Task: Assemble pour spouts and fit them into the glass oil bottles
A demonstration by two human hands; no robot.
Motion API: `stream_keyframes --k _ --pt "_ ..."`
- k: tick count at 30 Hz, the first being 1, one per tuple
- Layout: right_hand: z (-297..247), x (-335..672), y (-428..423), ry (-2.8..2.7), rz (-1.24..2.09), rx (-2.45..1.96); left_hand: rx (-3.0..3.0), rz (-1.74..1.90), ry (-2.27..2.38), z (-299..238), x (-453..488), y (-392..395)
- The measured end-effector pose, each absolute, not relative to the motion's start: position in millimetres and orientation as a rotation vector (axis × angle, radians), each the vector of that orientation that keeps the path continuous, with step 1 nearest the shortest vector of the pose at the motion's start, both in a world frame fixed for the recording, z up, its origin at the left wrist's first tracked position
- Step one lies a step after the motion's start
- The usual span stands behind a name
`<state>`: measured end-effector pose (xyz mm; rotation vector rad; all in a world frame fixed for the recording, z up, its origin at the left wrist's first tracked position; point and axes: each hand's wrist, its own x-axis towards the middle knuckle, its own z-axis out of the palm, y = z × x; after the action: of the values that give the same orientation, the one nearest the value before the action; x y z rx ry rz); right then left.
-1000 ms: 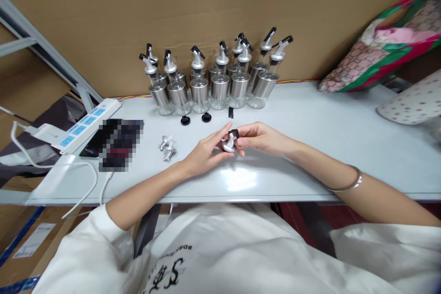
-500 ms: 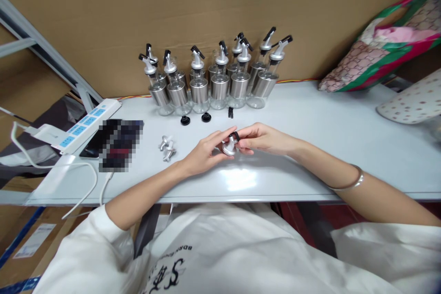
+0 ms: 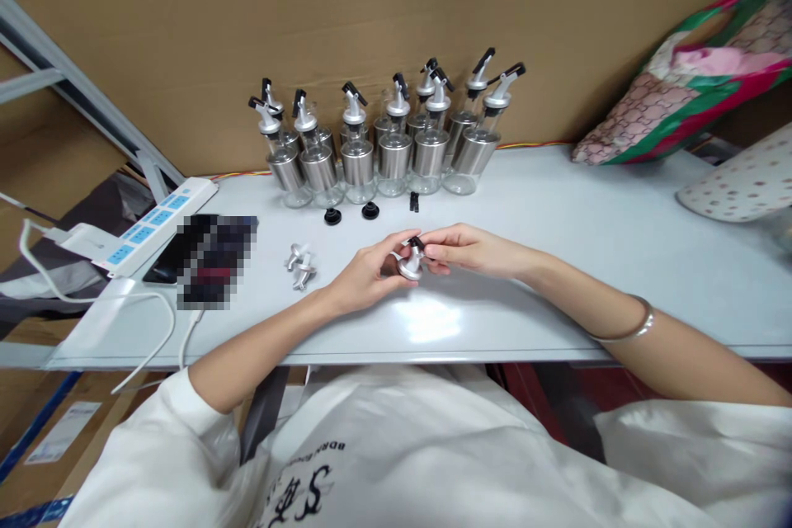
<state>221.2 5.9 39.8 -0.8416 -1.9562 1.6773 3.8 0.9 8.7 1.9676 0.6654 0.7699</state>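
Gripping a silver pourer (image 3: 409, 268) in the left hand (image 3: 364, 278), pinching its black lever (image 3: 416, 244) with the right hand (image 3: 464, 250). Facing upright bottles (image 3: 394, 157) and two black stoppers (image 3: 370, 211).

The spout (image 3: 409, 267) looks satin silver, its flap (image 3: 417, 243) black plastic; bottles (image 3: 359, 191) are clear glass with brushed-metal sleeves (image 3: 357, 163). Desk (image 3: 544, 198) smooth, glossy; backdrop (image 3: 371, 0) matt cardboard; shirt (image 3: 445, 445) soft cloth.
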Motion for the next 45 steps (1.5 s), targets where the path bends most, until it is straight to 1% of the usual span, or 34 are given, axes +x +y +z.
stream_keyframes --k 7,20,35,45 --pt "42.5 221.3 6.1 -1.986 1.630 -0.846 1.956 0.839 0.689 6.4 5.1 0.3" --pt "41.6 220.7 6.7 -1.996 1.623 -0.846 1.966 0.834 0.688 4.7 6.3 1.3" --pt "38.6 220.7 7.4 -1.884 1.744 -0.791 1.906 0.836 0.627 6.1 6.0 -0.3" --pt "36.3 226.1 9.8 -1.684 1.984 -0.723 1.948 0.805 0.664 6.3 4.4 -0.2"
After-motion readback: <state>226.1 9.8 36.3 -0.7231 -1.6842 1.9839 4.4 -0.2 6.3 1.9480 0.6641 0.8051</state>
